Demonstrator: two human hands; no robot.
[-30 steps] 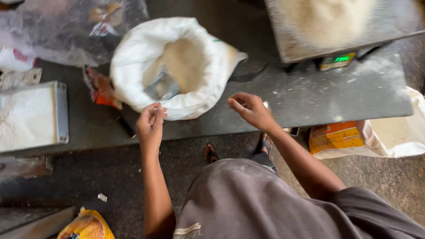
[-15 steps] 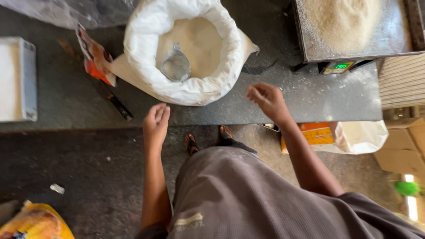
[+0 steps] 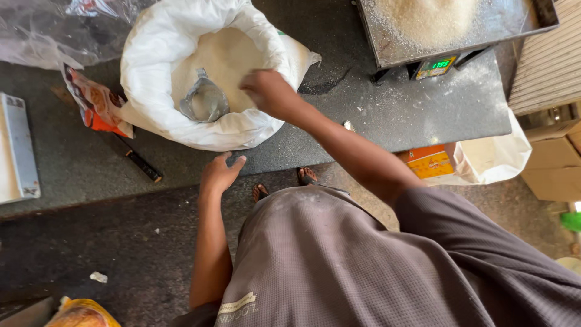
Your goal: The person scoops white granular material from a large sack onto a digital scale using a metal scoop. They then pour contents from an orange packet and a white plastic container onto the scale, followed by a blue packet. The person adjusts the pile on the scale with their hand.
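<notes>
Scooping step. Right hand (image 3: pixel 269 92) open, fingers loose, over white sack (image 3: pixel 158 48), near metal scoop (image 3: pixel 204 102) in grain. Left hand (image 3: pixel 219 174) open, empty, at worktop (image 3: pixel 375 115) edge. Next: grab scoop firmly.

On the counter (image 3: pixel 375 115) a sack (image 3: pixel 163 115) stands open, a scoop (image 3: pixel 206 103) lying in the grain inside it. The right hand (image 3: pixel 269 92) hangs over the sack's right rim, beside the scoop. The left hand (image 3: pixel 219 174) rests on the counter's near edge, just in front of the sack. A packet (image 3: pixel 97 103) lies left of the sack, a knife (image 3: pixel 140 163) in front of that. Right of the sack sits a scale (image 3: pixel 448 60) with grain heaped on its pan.
</notes>
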